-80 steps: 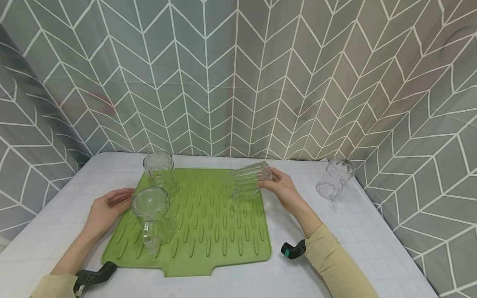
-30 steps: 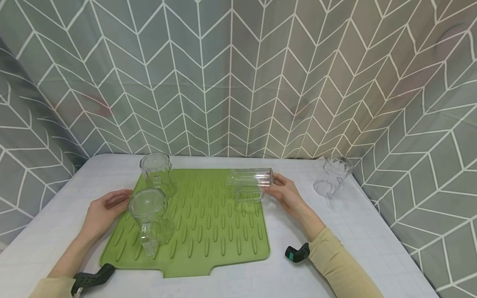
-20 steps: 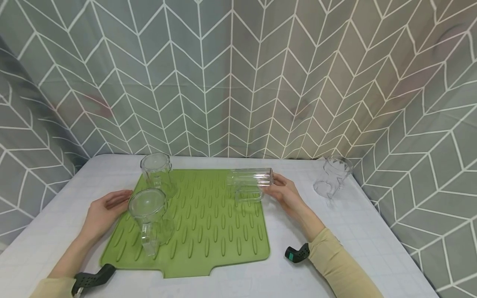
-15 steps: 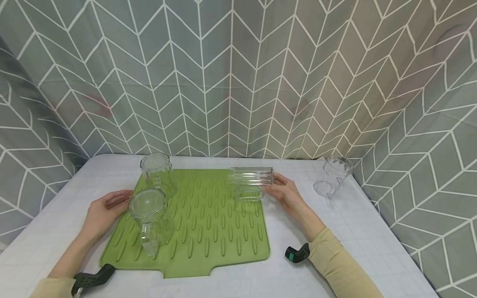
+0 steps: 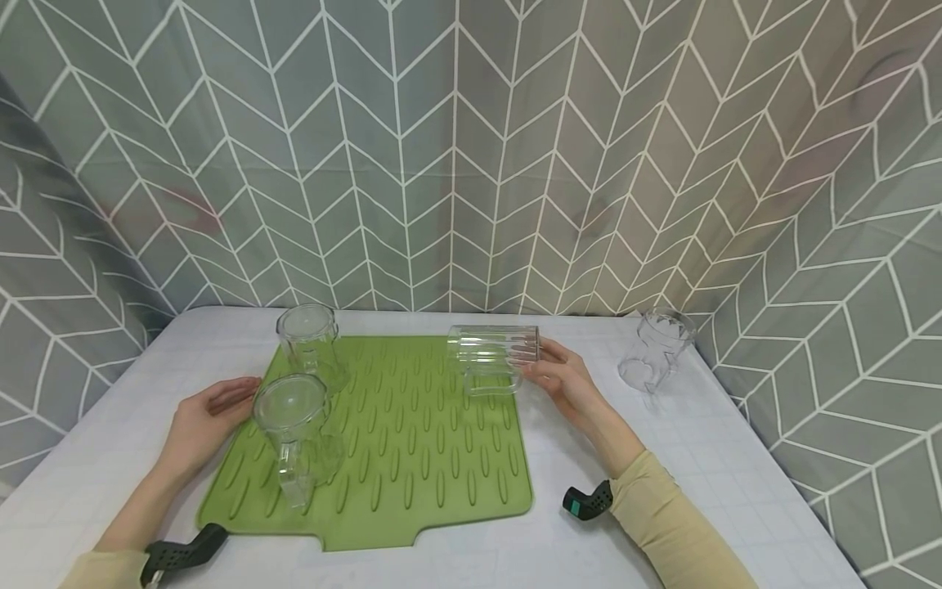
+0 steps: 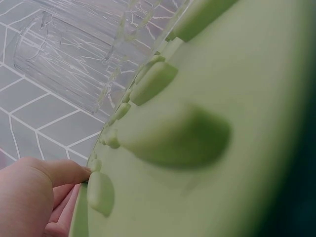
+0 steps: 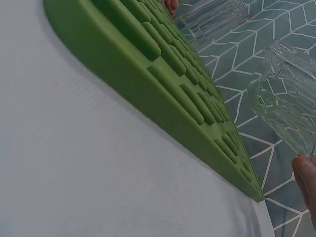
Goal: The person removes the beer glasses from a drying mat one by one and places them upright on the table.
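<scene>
My right hand (image 5: 570, 384) holds a clear glass mug (image 5: 489, 345) by its right end. The mug lies sideways above the far right part of a green ridged drying mat (image 5: 397, 491), its handle toward me. In the right wrist view, the thumb (image 7: 302, 170) presses the glass, which is apart from the mat. My left hand (image 5: 209, 421) pinches the mat's left edge; the left wrist view shows the thumb (image 6: 69, 171) on top and the other fingers beside the edge, partly hidden. Two more glass mugs, a near one (image 5: 294, 417) and a far one (image 5: 309, 335), stand upright on the mat's left side.
Another clear glass mug (image 5: 655, 352) stands on the white tabletop (image 5: 589, 556) at the far right. A grey curtain (image 5: 471, 164) with white zigzag lines hangs behind the table and along both sides.
The mug in my right hand has turned from a tilt to nearly level, then risen slightly. My left hand still pinches the mat, and the other mugs stay in place.
</scene>
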Demonstrator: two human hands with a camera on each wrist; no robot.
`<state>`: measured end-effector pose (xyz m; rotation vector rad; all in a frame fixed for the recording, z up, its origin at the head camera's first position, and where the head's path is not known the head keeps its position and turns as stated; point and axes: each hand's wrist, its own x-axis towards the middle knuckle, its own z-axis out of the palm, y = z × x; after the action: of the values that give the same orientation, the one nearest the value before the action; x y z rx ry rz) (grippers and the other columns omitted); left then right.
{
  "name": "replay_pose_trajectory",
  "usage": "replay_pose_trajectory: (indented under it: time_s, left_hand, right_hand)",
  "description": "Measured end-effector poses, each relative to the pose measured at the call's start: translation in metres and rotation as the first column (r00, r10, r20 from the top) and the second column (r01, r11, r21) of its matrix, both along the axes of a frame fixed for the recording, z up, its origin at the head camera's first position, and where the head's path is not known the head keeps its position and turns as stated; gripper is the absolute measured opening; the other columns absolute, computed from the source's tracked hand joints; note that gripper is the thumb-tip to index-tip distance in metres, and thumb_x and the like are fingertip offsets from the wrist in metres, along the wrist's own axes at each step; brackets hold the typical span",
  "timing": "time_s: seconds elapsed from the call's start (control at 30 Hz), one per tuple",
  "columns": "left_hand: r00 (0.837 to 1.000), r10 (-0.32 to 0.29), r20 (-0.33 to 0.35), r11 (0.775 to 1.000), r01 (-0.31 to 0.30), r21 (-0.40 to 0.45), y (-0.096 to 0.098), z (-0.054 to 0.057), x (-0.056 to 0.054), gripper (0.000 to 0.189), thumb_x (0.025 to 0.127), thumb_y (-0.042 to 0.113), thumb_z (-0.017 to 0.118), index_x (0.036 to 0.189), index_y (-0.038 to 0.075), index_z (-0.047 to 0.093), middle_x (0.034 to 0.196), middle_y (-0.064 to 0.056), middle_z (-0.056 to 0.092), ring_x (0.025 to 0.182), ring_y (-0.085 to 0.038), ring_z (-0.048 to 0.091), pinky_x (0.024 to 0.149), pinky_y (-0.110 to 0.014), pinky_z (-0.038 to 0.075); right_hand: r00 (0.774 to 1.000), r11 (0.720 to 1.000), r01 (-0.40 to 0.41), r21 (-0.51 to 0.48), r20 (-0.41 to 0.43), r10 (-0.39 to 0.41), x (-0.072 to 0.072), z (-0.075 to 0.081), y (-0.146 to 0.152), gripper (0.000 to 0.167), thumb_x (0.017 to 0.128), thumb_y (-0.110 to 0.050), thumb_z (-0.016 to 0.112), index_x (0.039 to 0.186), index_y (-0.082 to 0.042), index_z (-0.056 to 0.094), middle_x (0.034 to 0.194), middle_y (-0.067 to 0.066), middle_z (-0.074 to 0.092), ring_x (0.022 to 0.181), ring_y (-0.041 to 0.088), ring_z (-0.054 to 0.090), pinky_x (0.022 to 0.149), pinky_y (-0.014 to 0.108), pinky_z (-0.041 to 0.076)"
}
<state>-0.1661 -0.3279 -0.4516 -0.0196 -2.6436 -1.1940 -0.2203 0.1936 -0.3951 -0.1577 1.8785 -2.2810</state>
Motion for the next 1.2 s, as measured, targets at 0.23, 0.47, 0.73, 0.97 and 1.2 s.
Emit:
replay_pose_trajectory:
  time_s: [0.23,0.47,0.73,0.97,1.2]
  left_hand:
    - [1.000,0.001,-0.004,1.000,-0.001,-0.002,0.000,0.000,0.000,0.053,0.099,0.034,0.063,0.137,-0.001,0.054,0.133,-0.026,0.061,0.095,0.029,0.040,0.077,0.002,0.044]
    - [1.000,-0.002,-0.008,1.000,0.002,-0.004,0.001,0.000,0.000,0.052,0.099,0.034,0.063,0.136,-0.002,0.055,0.133,-0.026,0.061,0.095,0.029,0.040,0.076,0.002,0.044]
    - [1.000,0.002,-0.006,1.000,-0.002,-0.011,0.001,0.000,0.000,0.053,0.099,0.035,0.063,0.136,-0.002,0.055,0.133,-0.026,0.061,0.095,0.029,0.039,0.076,0.002,0.044]
    - [1.000,0.003,-0.004,1.000,-0.003,-0.010,0.001,0.001,0.001,0.053,0.099,0.035,0.063,0.137,-0.001,0.055,0.134,-0.025,0.061,0.096,0.028,0.039,0.077,0.003,0.044]
    - [1.000,0.008,0.003,1.000,-0.008,-0.015,0.000,0.000,0.000,0.053,0.099,0.036,0.063,0.137,0.000,0.055,0.134,-0.024,0.061,0.095,0.028,0.040,0.077,0.002,0.044]
  right_hand:
    - [1.000,1.000,-0.020,-0.024,-0.017,0.020,0.003,0.003,-0.001,0.075,0.081,0.006,0.061,0.151,0.004,0.034,0.119,0.003,0.067,0.104,0.012,0.068,0.099,0.027,0.055]
    - [0.999,0.999,-0.029,-0.041,-0.023,0.028,0.005,0.008,-0.002,0.071,0.083,0.006,0.059,0.150,0.004,0.035,0.118,0.002,0.068,0.105,0.012,0.068,0.101,0.028,0.054]
    - [0.999,0.999,-0.041,-0.030,-0.030,0.040,0.007,0.013,-0.003,0.071,0.083,0.004,0.058,0.150,0.003,0.036,0.130,0.011,0.062,0.109,0.014,0.067,0.103,0.030,0.052]
    - [0.998,0.998,-0.054,-0.022,-0.036,0.053,0.010,0.019,-0.005,0.071,0.083,0.002,0.060,0.150,0.002,0.036,0.129,0.007,0.063,0.112,0.012,0.065,0.103,0.027,0.052]
    - [0.997,0.998,-0.061,-0.033,-0.051,0.059,0.013,0.023,-0.006,0.069,0.084,0.002,0.058,0.150,0.003,0.037,0.122,0.002,0.068,0.110,0.013,0.066,0.101,0.027,0.052]
